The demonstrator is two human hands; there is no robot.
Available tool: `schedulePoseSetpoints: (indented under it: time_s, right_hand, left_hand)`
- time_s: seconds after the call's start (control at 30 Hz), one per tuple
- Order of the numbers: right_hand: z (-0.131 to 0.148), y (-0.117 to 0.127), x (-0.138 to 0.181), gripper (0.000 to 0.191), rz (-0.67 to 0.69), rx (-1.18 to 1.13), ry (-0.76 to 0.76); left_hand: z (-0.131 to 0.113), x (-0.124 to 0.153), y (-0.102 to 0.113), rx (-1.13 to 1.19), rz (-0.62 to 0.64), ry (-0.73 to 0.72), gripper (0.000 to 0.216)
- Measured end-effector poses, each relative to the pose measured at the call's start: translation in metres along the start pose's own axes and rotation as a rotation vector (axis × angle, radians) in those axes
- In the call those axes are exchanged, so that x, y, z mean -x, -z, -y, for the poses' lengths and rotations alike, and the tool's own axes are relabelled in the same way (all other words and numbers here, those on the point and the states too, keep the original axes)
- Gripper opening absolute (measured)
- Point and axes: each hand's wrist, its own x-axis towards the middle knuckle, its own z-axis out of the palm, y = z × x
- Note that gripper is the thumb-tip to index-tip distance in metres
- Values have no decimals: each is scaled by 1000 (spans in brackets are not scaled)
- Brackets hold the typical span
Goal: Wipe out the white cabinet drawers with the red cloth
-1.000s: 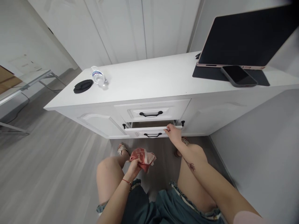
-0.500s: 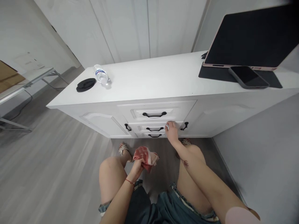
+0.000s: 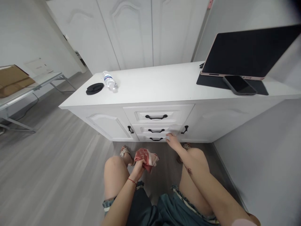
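My left hand (image 3: 138, 169) is closed round a bunched red and pale cloth (image 3: 144, 157), held low between my knees. My right hand (image 3: 173, 141) reaches forward to the white cabinet (image 3: 108, 122), at the right end of its lower drawers. Its fingers are bent against the drawer front, and what they pinch is too small to make out. Just left of these fingers are the black handles of the middle drawer (image 3: 156, 130) and bottom drawer (image 3: 156, 139). The top drawer (image 3: 131, 116) is closed, as are the two below it.
On the cabinet top lie a clear plastic bottle (image 3: 109, 81), a black round lid-like object (image 3: 94, 88), a laptop (image 3: 246, 53) and a phone (image 3: 239, 85). Tall white doors (image 3: 131, 37) stand behind. A grey wall borders the right; a table with a cardboard box (image 3: 15, 80) is at left.
My right hand has moved down from the middle drawer towards the bottom one. The small white thing seen in its fingers before is now hardly visible. My left hand keeps the cloth; the view has tilted up.
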Motion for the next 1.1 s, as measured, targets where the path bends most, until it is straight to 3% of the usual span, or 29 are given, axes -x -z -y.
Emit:
schedulePoseSetpoints:
  time_s: [0.17, 0.37, 0.47, 0.57, 0.77, 1.1]
  right_hand:
    - [3, -7, 53, 18, 188, -19, 79]
    - [19, -32, 107, 21, 276, -48, 132]
    - [23, -40, 118, 23, 249, -56, 120]
    - [26, -42, 123, 24, 208, -53, 100]
    - [32, -35, 124, 37, -6, -120, 32]
    - [14, -58, 138, 37, -222, -351, -128]
  left_hand:
    - [8, -4, 1, -80, 32, -93, 25]
    - [6, 23, -5, -139, 243, -149, 15]
    - [2, 42, -8, -116, 385, -208, 36]
    - [0, 57, -9, -149, 430, -252, 49]
    - [6, 59, -5, -26, 342, -311, 54]
    - [11, 55, -8, 148, 144, -300, 23]
